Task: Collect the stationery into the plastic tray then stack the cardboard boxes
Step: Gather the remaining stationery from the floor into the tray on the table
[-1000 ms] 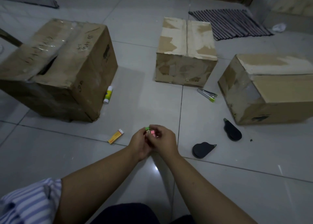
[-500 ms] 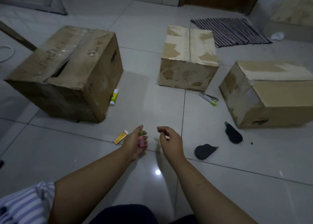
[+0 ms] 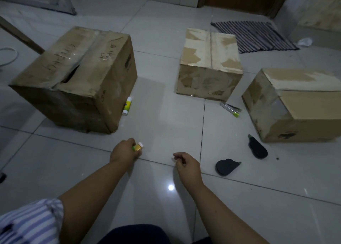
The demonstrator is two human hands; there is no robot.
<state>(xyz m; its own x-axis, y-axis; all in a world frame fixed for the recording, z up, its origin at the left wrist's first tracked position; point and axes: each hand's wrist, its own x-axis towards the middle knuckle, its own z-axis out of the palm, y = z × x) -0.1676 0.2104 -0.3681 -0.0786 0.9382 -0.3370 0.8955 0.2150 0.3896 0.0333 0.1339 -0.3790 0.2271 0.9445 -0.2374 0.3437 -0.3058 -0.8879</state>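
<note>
Yellow-orange with a white cap, one stationery stick (image 3: 138, 146) is at centre frame, low by the floor (image 3: 166, 123). The left hand (image 3: 124, 150) curls over it knuckles-up, probably gathering several pieces in one fist, since a green sliver (image 3: 133, 148) shows in the same grip. The right hand (image 3: 186, 163) hovers nearby, fingers loosely curled; whether it holds anything I cannot tell. Left box (image 3: 73, 73), middle box (image 3: 210, 64) and right box (image 3: 302, 105) stand apart, unstacked; no plastic tray shows.

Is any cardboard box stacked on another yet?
No: the left box, middle box and right box each stand apart on the floor.
</note>
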